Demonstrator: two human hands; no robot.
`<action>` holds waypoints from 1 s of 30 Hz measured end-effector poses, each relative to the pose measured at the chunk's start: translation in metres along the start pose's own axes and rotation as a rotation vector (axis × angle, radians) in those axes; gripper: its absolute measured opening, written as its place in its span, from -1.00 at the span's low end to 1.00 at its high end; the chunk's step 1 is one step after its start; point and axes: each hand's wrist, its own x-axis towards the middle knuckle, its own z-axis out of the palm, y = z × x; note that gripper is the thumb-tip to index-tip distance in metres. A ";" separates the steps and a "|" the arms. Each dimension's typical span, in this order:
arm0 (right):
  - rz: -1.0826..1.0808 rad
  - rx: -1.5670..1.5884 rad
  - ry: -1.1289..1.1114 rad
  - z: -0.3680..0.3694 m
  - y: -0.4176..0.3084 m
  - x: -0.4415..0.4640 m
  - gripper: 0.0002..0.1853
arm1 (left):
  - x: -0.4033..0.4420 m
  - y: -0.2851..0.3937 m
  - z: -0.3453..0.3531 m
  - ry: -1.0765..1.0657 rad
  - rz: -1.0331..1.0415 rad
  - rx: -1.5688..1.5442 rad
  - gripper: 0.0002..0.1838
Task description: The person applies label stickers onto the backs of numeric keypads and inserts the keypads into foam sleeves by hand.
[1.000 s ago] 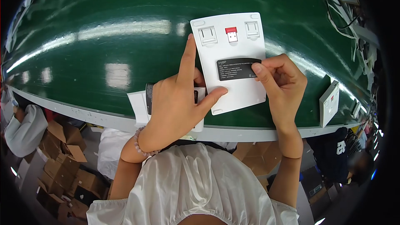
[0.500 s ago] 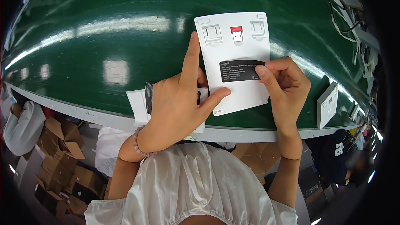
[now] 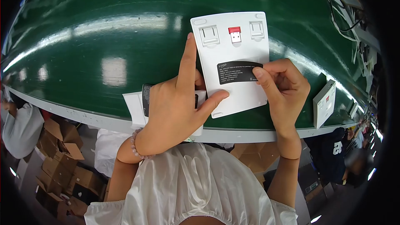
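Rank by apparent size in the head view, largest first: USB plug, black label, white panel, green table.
1. green table
2. white panel
3. black label
4. USB plug

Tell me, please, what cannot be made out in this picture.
Head view: the fine print on the black label, too small to read.
Head view: that label's right end, partly covered by the right hand.
Head view: much of the white sheet, behind the left hand.
Head view: the white panel's other face, turned away.
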 end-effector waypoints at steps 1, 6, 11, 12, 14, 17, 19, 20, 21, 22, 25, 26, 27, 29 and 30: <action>-0.007 -0.011 0.000 0.000 0.000 0.000 -0.91 | 0.001 0.001 0.000 -0.002 -0.003 0.002 -0.01; -0.029 -0.052 0.006 -0.002 -0.002 0.001 -0.91 | 0.002 0.004 -0.001 -0.010 -0.019 -0.001 -0.01; -0.063 -0.091 0.017 -0.003 -0.002 0.002 -0.91 | 0.003 0.007 -0.001 -0.015 -0.031 -0.008 -0.01; -0.074 -0.102 0.019 -0.002 -0.002 0.001 -0.91 | 0.002 0.007 -0.003 -0.015 -0.033 -0.008 -0.01; -0.091 -0.115 0.026 -0.003 -0.003 0.002 -0.91 | 0.003 0.008 -0.003 -0.013 -0.028 -0.009 0.00; -0.115 -0.147 0.019 -0.005 -0.005 0.002 -0.90 | 0.003 0.011 -0.003 0.001 -0.025 0.003 0.00; -0.122 -0.162 0.026 -0.005 -0.007 0.002 -0.90 | 0.002 0.013 -0.004 0.002 -0.015 0.004 0.00; -0.141 -0.172 0.029 -0.006 -0.007 0.002 -0.90 | 0.003 0.013 -0.004 0.010 -0.020 -0.001 0.00; -0.160 -0.182 0.033 -0.006 -0.008 0.002 -0.90 | 0.003 0.015 -0.004 0.018 -0.024 -0.007 -0.01; -0.179 -0.194 0.039 -0.007 -0.009 0.003 -0.89 | 0.003 0.017 -0.004 0.025 -0.026 -0.013 -0.01; -0.243 -0.275 0.042 0.003 -0.003 0.005 -0.84 | 0.001 0.020 -0.010 0.000 -0.199 -0.054 -0.08; -0.237 -0.306 0.079 0.001 -0.003 0.006 -0.84 | 0.001 0.023 -0.008 -0.022 -0.163 -0.078 -0.08; -0.327 -0.457 0.084 -0.001 -0.003 0.008 -0.80 | 0.002 0.023 -0.007 0.007 -0.196 -0.108 -0.10; -0.282 -0.738 0.027 -0.010 -0.002 0.012 -0.67 | 0.004 0.025 -0.007 0.036 -0.221 -0.149 -0.13; -0.155 -0.852 -0.030 -0.014 -0.002 0.012 -0.60 | 0.001 0.026 -0.007 0.049 -0.212 -0.158 -0.15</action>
